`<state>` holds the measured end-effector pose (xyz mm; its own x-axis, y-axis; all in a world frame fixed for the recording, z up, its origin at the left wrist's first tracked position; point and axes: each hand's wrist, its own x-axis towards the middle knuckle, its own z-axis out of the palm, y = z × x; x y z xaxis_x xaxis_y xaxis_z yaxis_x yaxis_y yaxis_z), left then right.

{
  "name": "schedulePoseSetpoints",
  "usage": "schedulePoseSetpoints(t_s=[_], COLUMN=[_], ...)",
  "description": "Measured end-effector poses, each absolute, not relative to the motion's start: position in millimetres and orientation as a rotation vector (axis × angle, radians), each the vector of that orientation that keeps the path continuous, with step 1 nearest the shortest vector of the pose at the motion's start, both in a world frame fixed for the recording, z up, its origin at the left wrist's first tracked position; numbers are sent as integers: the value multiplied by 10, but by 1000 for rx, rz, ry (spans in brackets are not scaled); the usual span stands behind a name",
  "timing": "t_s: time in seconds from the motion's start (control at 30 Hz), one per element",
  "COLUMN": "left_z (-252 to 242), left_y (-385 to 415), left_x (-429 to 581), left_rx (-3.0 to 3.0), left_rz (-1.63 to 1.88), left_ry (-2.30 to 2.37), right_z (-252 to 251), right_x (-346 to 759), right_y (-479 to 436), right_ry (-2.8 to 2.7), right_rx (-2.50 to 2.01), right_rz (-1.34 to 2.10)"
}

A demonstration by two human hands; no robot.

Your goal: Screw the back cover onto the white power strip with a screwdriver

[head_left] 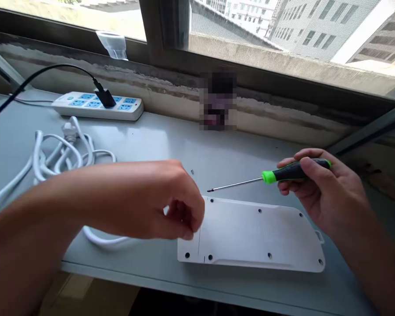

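Note:
A white power strip (260, 235) lies face down near the front of the grey sill, its back plate showing several screw holes. My left hand (158, 199) hovers over its left end with the fingertips pinched together; whatever they hold is too small to make out. My right hand (319, 188) grips a screwdriver (283, 173) with a green and black handle. Its thin shaft points left, the tip just above the strip's far left corner. A tiny screw (192, 171) lies loose on the sill behind my left hand.
The strip's white cable (62, 153) is coiled at the left. A second power strip (98, 105) with blue sockets and a black plug (103, 97) sits by the wall. A clear plastic cup (113, 44) stands on the window ledge. The sill's front edge (184, 283) runs close below the strip.

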<state>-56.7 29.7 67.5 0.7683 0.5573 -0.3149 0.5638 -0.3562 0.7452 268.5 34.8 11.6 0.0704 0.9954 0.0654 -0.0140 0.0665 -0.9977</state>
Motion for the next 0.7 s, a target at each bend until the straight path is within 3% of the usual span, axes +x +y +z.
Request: schedulePoseSetpoints(t_s=[0.23,0.7], left_z=[659,521], left_y=[183,119], left_x=[-405,-205], left_rx=[1998,2179], left_rz=[-183,-91], left_ry=[789,626], right_z=[87,102], right_x=[2689,2711], right_y=[359,385], right_ry=[-1226,-1268], right_rx=[-1158,-1108], right_rz=[1037,1052])
